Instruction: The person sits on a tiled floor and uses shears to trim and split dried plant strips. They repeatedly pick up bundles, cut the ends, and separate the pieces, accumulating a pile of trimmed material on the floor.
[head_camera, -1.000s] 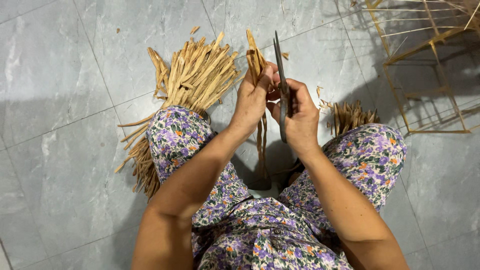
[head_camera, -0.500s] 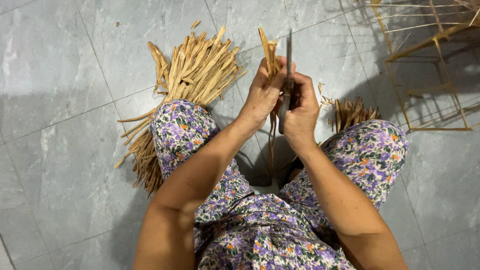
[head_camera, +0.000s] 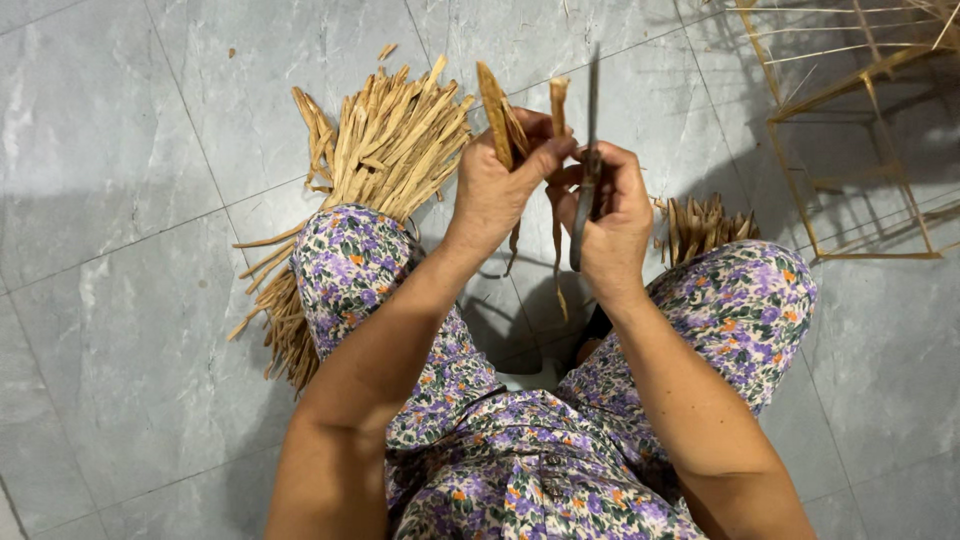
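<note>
My left hand (head_camera: 498, 186) grips a few thin tan bamboo strips (head_camera: 495, 115) that stick up above my fingers and hang down below them. My right hand (head_camera: 618, 212) holds a dark, narrow knife (head_camera: 590, 150) upright, its blade edge-on beside the strips. The two hands are close together, in front of my knees. One split strip (head_camera: 557, 102) stands between my left thumb and the blade.
A large heap of tan strips (head_camera: 380, 150) lies on the grey tiled floor by my left knee. A smaller bundle (head_camera: 705, 225) sits by my right knee. A thin bamboo frame (head_camera: 850, 150) stands at the upper right. Floral trousers (head_camera: 520, 450) cover my legs.
Both hands rose and came closer to the camera. The knife went from tilted to upright, and the strips now stand apart at their tops.
</note>
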